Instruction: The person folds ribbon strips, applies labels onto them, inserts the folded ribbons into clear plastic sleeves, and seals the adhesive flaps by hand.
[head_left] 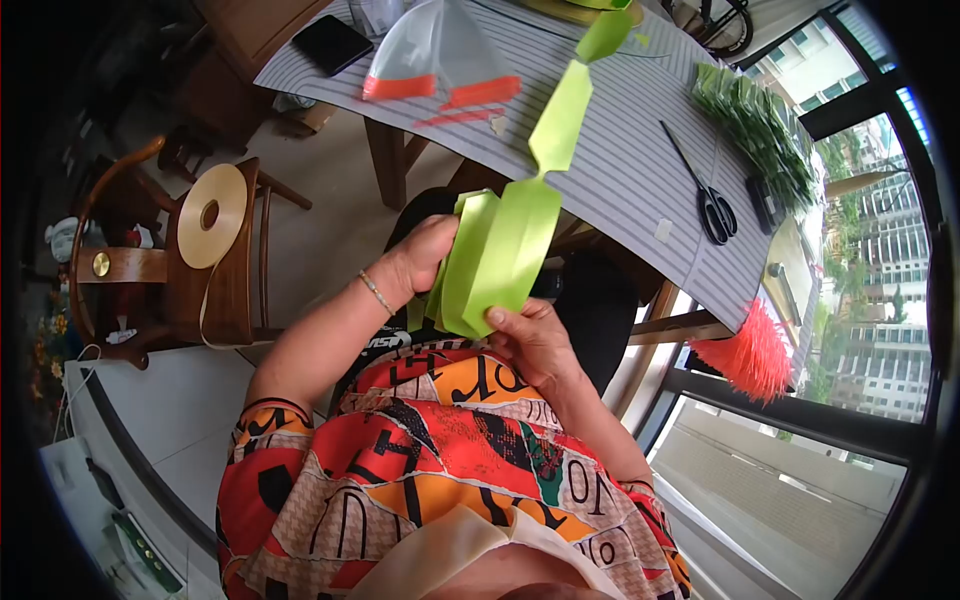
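Observation:
A light-green ribbon strip (512, 235), cut into leaf-like segments joined at narrow necks, is folded into a layered stack over my lap. From the stack, its loose segments (562, 115) run up over the striped tabletop to the far edge. My left hand (428, 252) grips the stack's left side, its fingers partly hidden behind the layers. My right hand (528, 335) pinches the stack's lower end, the thumb lying on top of the green material. The fingers beneath are partly hidden.
Black scissors (712, 205) lie on the striped table (640, 180), near a bundle of green leaf-like strips (755, 125). A clear plastic bag (440, 60) and black phone (332, 45) are farther back. Red fringe (750, 355) hangs at right. A ribbon roll (190, 215) rests on a wooden chair (245, 290).

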